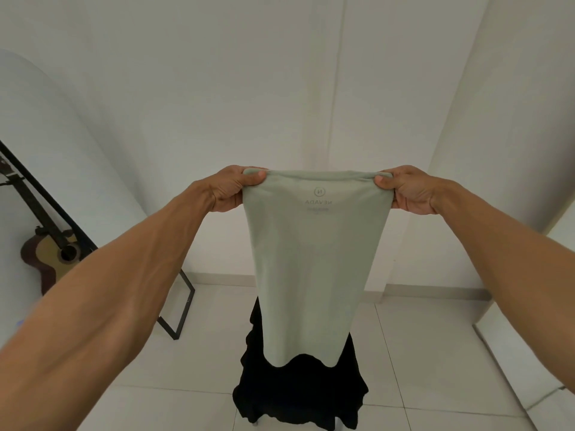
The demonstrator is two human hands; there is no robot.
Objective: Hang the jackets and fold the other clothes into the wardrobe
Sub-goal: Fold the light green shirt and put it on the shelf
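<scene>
Head view: both bare arms reach forward and hold a pale green shirt (311,259) up in the air in front of a white wall (217,88). The left hand (231,188) pinches the left end of the shirt's top edge, thumb on the near side and fingers curled behind the cloth. The right hand (407,189) grips the right end the same way. Between the two hands the top edge is pulled taut and nearly level. The shirt hangs straight down from there, narrowed as if folded lengthwise, and its wavy lower hem is free of the floor (420,353). A small round logo and lettering near the top read backwards.

Below and behind the shirt lies a black cloth (298,393), bunched in folds; it seems to be draped over something low, though what carries it is hidden. At far left a guitar (53,256) shows beside a thin black frame (186,312) that leans against the wall and stands on the pale tiled floor.
</scene>
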